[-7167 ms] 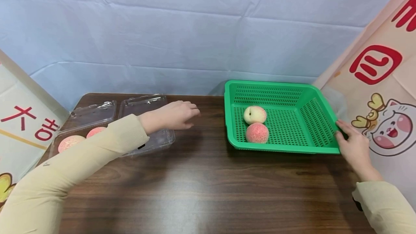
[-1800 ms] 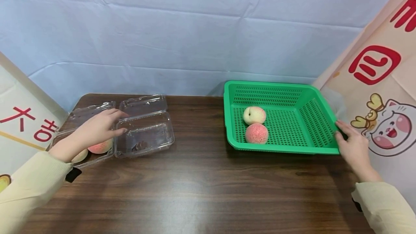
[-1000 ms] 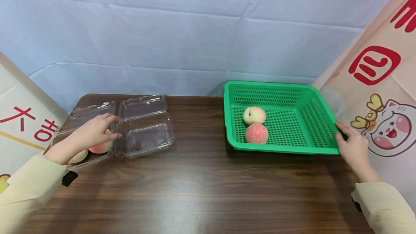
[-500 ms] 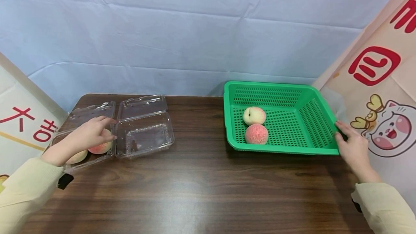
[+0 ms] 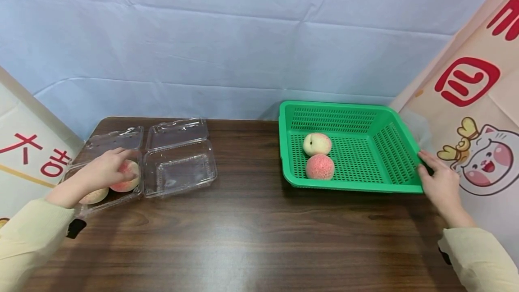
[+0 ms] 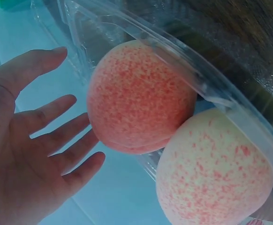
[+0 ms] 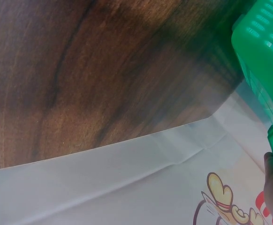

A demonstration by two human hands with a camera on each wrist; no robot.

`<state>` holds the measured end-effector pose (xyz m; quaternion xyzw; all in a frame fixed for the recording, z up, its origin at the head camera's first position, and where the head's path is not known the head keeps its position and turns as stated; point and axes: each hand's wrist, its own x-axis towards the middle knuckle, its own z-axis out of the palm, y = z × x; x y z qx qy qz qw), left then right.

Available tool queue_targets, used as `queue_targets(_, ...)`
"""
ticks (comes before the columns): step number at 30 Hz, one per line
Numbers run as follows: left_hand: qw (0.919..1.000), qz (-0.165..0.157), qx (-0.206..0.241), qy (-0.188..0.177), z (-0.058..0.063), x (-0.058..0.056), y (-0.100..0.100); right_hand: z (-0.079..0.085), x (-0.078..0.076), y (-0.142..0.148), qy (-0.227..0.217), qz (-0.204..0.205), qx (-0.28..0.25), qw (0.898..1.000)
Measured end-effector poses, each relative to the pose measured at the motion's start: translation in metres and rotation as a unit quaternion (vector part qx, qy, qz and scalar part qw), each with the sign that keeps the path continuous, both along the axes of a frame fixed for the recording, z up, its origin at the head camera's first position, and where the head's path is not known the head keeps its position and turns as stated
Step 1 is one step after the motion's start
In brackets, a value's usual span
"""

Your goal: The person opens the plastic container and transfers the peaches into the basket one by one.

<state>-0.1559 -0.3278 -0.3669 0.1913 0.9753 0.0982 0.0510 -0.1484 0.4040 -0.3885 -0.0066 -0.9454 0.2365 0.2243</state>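
Left hand (image 6: 28,157) beside a round pink peach (image 6: 139,96), densely red-speckled.

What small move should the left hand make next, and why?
Probably close the left hand round the redder peach: the hand is open and holds nothing, and that peach lies closest to it, uncovered in its clear container.

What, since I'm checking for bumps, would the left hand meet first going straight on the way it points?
Probably the redder peach in the clear container: in the wrist view, the left hand points at it. Depth is unclear, so they may already touch.
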Motion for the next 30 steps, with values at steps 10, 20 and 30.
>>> queue_targets(10,0.9995,0.007,-0.016,-0.028,-0.006,-0.001,-0.006,-0.002,-0.002,0.001,0.003,-0.009,0.005,1.0)
queue_targets(20,0.9992,0.006,-0.011,-0.038,-0.018,0.0,-0.01,-0.002,-0.001,0.001,-0.001,-0.007,0.008,1.0)
queue_targets(30,0.9985,0.009,-0.026,-0.047,-0.03,-0.001,-0.012,-0.001,-0.002,0.001,-0.005,-0.008,0.008,1.0)
